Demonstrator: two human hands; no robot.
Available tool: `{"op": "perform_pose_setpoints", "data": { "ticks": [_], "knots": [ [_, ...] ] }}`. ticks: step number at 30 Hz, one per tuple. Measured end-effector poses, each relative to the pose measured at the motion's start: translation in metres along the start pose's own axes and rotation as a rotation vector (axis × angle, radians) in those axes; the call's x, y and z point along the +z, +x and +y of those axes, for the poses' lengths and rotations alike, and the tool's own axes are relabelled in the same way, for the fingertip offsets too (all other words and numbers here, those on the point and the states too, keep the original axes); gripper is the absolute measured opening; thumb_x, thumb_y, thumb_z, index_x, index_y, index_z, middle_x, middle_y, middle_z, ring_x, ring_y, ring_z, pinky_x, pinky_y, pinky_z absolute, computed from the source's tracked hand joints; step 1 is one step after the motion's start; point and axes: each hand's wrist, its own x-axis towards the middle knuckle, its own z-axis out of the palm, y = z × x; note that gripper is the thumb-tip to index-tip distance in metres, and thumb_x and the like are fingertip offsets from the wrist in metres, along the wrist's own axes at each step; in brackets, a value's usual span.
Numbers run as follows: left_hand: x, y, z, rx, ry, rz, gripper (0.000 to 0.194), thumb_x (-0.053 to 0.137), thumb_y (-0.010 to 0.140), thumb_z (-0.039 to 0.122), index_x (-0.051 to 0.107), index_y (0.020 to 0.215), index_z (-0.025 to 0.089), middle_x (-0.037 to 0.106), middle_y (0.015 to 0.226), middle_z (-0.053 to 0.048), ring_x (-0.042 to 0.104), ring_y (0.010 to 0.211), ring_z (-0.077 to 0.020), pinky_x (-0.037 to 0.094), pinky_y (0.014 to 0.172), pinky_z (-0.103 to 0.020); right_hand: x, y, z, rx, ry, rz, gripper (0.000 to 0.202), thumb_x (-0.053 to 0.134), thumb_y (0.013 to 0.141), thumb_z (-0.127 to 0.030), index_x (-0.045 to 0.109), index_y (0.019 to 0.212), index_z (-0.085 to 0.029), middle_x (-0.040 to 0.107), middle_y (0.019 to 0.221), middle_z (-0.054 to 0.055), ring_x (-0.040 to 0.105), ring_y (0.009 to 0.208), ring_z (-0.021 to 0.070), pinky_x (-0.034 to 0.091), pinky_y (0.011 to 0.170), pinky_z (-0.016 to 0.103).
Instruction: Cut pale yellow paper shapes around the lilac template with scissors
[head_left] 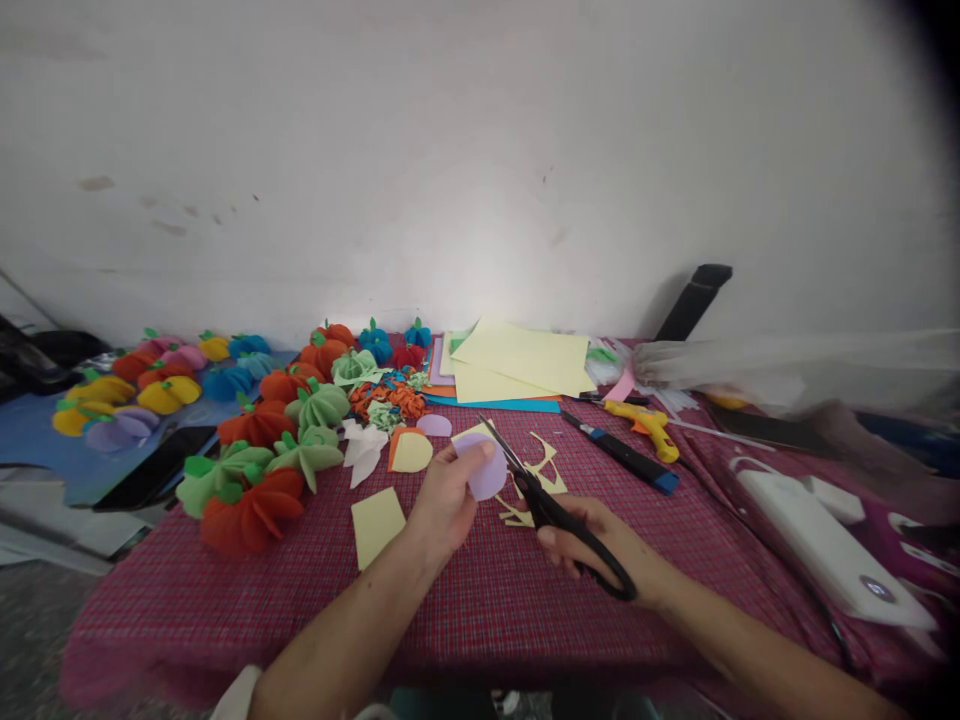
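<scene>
Between the thumb and fingers of my left hand (pixel 450 495) is a purple paper circle (pixel 487 478), with a bit of pale yellow paper (pixel 474 432) showing behind it. My right hand (pixel 589 540) is closed round the handles of black scissors (pixel 559 512). Their blades point up and left, beside the right edge of the paper. Pale yellow paper scraps (pixel 551 475) lie on the cloth near the blades. Left of my left hand rest a yellow cut piece (pixel 412 452) on orange paper, a small purple piece (pixel 434 426) and a yellow rectangle (pixel 377 525).
Several paper pumpkins (pixel 251 510) in many colours crowd the left side. Coloured sheets (pixel 525 360) are stacked at the back by the wall. A box cutter (pixel 626 455), a yellow glue gun (pixel 649 428) and a white power bank-like device (pixel 825 540) lie to the right.
</scene>
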Motion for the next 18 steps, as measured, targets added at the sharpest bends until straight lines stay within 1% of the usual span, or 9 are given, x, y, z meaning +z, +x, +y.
{"op": "perform_pose_setpoints", "data": {
  "ticks": [2,5,8,12,18],
  "knots": [
    [-0.001,0.000,0.000,-0.008,0.013,-0.003,0.013,0.071,0.057,0.016,0.062,0.066,0.012,0.061,0.055,0.002,0.054,0.050,-0.0063,0.039,0.049,-0.016,-0.002,-0.001,0.001,0.009,-0.002,-0.020,0.036,0.055,0.077,-0.041,0.055,0.101,-0.014,0.047,0.059,-0.003,0.041,0.047,0.0063,0.034,0.043,0.018],
    [-0.001,-0.001,-0.001,-0.030,0.041,-0.011,0.014,0.072,0.057,0.016,0.062,0.066,0.012,0.062,0.056,0.002,0.054,0.051,-0.0072,0.040,0.050,-0.017,-0.006,-0.003,0.003,-0.021,0.015,-0.068,0.043,0.055,0.076,-0.042,0.051,0.110,-0.015,0.050,0.069,0.000,0.044,0.054,0.0080,0.037,0.048,0.020],
    [-0.002,0.000,-0.003,-0.039,0.075,-0.026,0.014,0.072,0.056,0.017,0.062,0.066,0.012,0.062,0.056,0.001,0.054,0.050,-0.0079,0.040,0.050,-0.018,-0.010,-0.005,0.004,-0.068,0.028,-0.105,0.043,0.056,0.077,-0.040,0.050,0.113,-0.017,0.050,0.077,0.001,0.044,0.059,0.0088,0.038,0.052,0.022],
    [-0.003,0.000,-0.005,-0.043,0.106,-0.036,0.015,0.072,0.056,0.018,0.062,0.065,0.012,0.061,0.055,0.001,0.054,0.048,-0.0078,0.040,0.049,-0.019,-0.012,-0.007,0.003,-0.065,-0.002,-0.094,0.039,0.054,0.079,-0.036,0.050,0.113,-0.018,0.047,0.073,0.000,0.042,0.057,0.0080,0.035,0.051,0.020],
    [-0.001,0.000,-0.006,-0.051,0.133,-0.022,0.016,0.073,0.055,0.018,0.062,0.065,0.012,0.061,0.055,0.001,0.054,0.049,-0.0086,0.041,0.050,-0.020,-0.011,-0.005,0.000,-0.078,-0.087,-0.063,0.037,0.054,0.080,-0.037,0.052,0.111,-0.017,0.043,0.068,-0.001,0.036,0.054,0.0070,0.030,0.047,0.019]
  ]
}}
